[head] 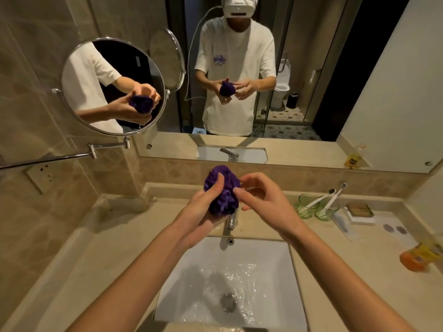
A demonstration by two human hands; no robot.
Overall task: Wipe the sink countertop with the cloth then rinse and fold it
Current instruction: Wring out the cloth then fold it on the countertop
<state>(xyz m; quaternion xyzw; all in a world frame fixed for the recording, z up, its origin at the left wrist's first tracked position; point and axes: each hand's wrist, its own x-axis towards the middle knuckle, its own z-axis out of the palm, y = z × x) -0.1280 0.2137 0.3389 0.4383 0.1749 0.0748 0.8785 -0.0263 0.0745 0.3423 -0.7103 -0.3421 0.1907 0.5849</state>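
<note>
You are wringing the balled purple cloth (221,191) in your clenched left hand (203,207) above the wet sink (293,271), right hand (261,200) loosely open beside it; next, shake it flat for folding.

Beige stone countertop (115,248) surrounds a white sink (275,259). Tap (232,220) stands just behind the sink. Right of the sink: two green glasses (316,208) holding toothbrushes (335,196), a tube (341,224), a small box (359,212), orange packets (418,258).
</note>
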